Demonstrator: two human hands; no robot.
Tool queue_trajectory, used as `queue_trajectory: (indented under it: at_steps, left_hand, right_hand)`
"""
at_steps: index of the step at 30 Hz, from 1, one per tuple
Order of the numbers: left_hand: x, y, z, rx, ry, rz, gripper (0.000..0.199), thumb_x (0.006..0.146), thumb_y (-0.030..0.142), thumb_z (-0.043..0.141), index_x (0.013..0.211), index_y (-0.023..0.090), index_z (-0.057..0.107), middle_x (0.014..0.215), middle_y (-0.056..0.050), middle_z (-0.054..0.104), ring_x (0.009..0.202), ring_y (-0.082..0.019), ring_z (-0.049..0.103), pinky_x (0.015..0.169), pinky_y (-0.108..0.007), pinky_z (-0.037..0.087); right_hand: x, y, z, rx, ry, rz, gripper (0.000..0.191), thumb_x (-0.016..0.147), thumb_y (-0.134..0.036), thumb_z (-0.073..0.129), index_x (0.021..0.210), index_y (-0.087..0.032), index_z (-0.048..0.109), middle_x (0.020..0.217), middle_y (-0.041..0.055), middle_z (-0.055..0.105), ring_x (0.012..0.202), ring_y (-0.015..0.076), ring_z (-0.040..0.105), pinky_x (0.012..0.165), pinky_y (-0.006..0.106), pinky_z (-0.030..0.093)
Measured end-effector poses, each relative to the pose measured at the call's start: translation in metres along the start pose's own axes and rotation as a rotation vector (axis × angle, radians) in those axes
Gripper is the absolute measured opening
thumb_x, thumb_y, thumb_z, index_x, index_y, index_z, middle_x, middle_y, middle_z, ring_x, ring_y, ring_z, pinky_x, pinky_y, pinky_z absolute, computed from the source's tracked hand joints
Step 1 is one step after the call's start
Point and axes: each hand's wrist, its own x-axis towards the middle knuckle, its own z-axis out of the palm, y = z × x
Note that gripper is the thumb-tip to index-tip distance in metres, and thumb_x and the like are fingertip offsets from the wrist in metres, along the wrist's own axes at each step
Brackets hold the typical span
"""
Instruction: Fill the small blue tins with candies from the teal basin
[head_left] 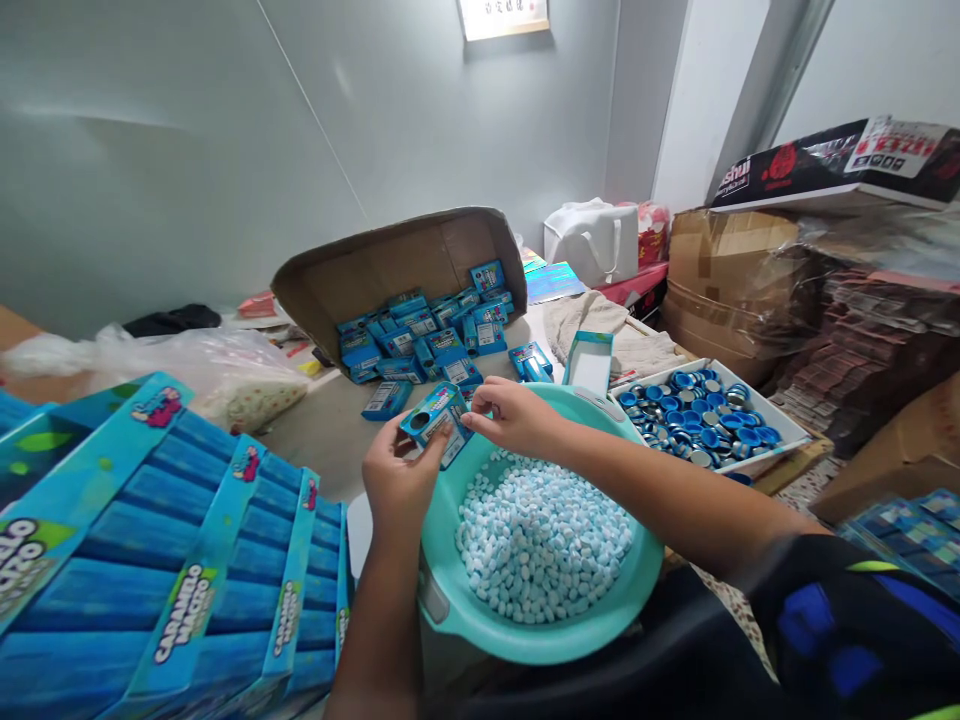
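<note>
A small blue box with a dark round hole in its face is gripped in my left hand, above the rim of the turquoise basin. My right hand is at the box's right end, its thumb and index finger pressed together; whether they pinch part of the box is too small to tell. Below both hands, the turquoise basin holds a heap of light blue and white pellets. To its right, a white tray is filled with round blue and silver caps.
Behind my hands, a tipped cardboard box spills small blue boxes. Large blue display cartons stand at the left. An open blue-edged box lies behind the basin. Cardboard cartons are stacked at the right.
</note>
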Motion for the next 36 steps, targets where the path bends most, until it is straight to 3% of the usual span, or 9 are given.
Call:
queue_trajectory:
  at_steps: [5, 9, 12, 16, 19, 22, 26, 33, 36]
  left_hand:
    - [0.002, -0.002, -0.001, -0.047, 0.159, -0.023, 0.053, 0.067, 0.045, 0.083, 0.110, 0.017, 0.070, 0.098, -0.007, 0.074, 0.085, -0.021, 0.070, 0.075, -0.030, 0.059]
    - [0.004, -0.005, -0.001, -0.055, 0.257, -0.038, 0.055, 0.066, 0.044, 0.084, 0.110, 0.017, 0.067, 0.094, -0.006, 0.072, 0.081, -0.019, 0.069, 0.074, -0.029, 0.056]
    - [0.005, -0.008, 0.000, -0.056, 0.297, -0.028, 0.054, 0.065, 0.043, 0.084, 0.108, 0.016, 0.065, 0.094, -0.006, 0.071, 0.080, -0.018, 0.068, 0.072, -0.029, 0.055]
    - [0.001, -0.012, -0.006, -0.011, 0.360, 0.030, 0.047, 0.069, 0.040, 0.082, 0.106, 0.016, 0.064, 0.096, -0.006, 0.070, 0.084, -0.018, 0.067, 0.076, -0.029, 0.055]
    - [-0.009, -0.017, -0.019, 0.079, 0.391, 0.120, 0.047, 0.072, 0.033, 0.080, 0.112, 0.018, 0.062, 0.107, -0.006, 0.069, 0.094, -0.019, 0.067, 0.083, -0.030, 0.054]
    - [-0.024, -0.025, -0.034, 0.211, 0.385, 0.141, 0.045, 0.077, 0.029, 0.076, 0.118, 0.021, 0.060, 0.114, -0.006, 0.067, 0.098, -0.019, 0.066, 0.085, -0.030, 0.053]
    - [-0.037, -0.035, -0.047, 0.418, 0.384, 0.095, 0.019, 0.080, 0.029, 0.073, 0.091, 0.021, 0.059, 0.096, -0.003, 0.065, 0.096, -0.020, 0.063, 0.087, -0.033, 0.051]
    - [-0.041, -0.029, -0.049, 0.547, 0.169, 0.034, 0.028, 0.076, 0.020, 0.071, 0.072, 0.023, 0.043, 0.093, -0.003, 0.059, 0.093, -0.022, 0.061, 0.092, -0.036, 0.050]
    - [-0.042, -0.026, -0.050, 0.521, 0.158, 0.038, 0.027, 0.077, 0.022, 0.072, 0.072, 0.023, 0.045, 0.098, -0.005, 0.061, 0.103, -0.023, 0.063, 0.097, -0.038, 0.050]
  right_hand:
    - [-0.003, 0.004, 0.001, -0.114, -0.135, 0.068, 0.018, 0.093, -0.033, 0.066, 0.084, -0.018, 0.064, 0.093, 0.0039, 0.057, 0.073, 0.0134, 0.053, 0.068, 0.029, 0.041]
    - [-0.012, 0.014, 0.008, -0.315, -0.370, 0.095, 0.024, 0.090, -0.043, 0.069, 0.099, -0.020, 0.070, 0.101, 0.0088, 0.062, 0.073, 0.0166, 0.057, 0.060, 0.029, 0.040]
    - [-0.024, 0.020, 0.023, -0.398, -0.504, 0.069, 0.029, 0.080, -0.046, 0.079, 0.098, -0.023, 0.073, 0.099, 0.0095, 0.064, 0.076, 0.0203, 0.059, 0.057, 0.030, 0.041]
    - [-0.042, 0.017, 0.045, -0.418, -0.664, 0.017, 0.042, 0.066, -0.048, 0.089, 0.095, -0.021, 0.074, 0.099, 0.0119, 0.066, 0.089, 0.0290, 0.064, 0.069, 0.037, 0.052]
    - [-0.048, 0.007, 0.052, -0.557, -0.827, -0.026, 0.056, 0.077, -0.058, 0.079, 0.114, -0.017, 0.071, 0.120, 0.0195, 0.063, 0.112, 0.0395, 0.062, 0.087, 0.050, 0.054]
    - [-0.048, 0.001, 0.051, -0.660, -0.945, -0.066, 0.058, 0.088, -0.059, 0.068, 0.124, -0.013, 0.066, 0.128, 0.0214, 0.060, 0.119, 0.0403, 0.060, 0.096, 0.052, 0.052]
    - [-0.048, 0.001, 0.050, -0.663, -0.973, -0.117, 0.054, 0.090, -0.056, 0.066, 0.121, -0.011, 0.065, 0.122, 0.0213, 0.062, 0.113, 0.0386, 0.062, 0.091, 0.046, 0.052]
    - [-0.050, -0.007, 0.046, -0.557, -1.007, -0.151, 0.030, 0.094, -0.039, 0.065, 0.111, -0.014, 0.067, 0.115, 0.0157, 0.066, 0.105, 0.0287, 0.064, 0.086, 0.035, 0.049]
    - [-0.050, -0.009, 0.043, -0.517, -1.019, -0.142, 0.027, 0.094, -0.034, 0.062, 0.110, -0.013, 0.067, 0.114, 0.0154, 0.068, 0.103, 0.0282, 0.064, 0.083, 0.035, 0.047]
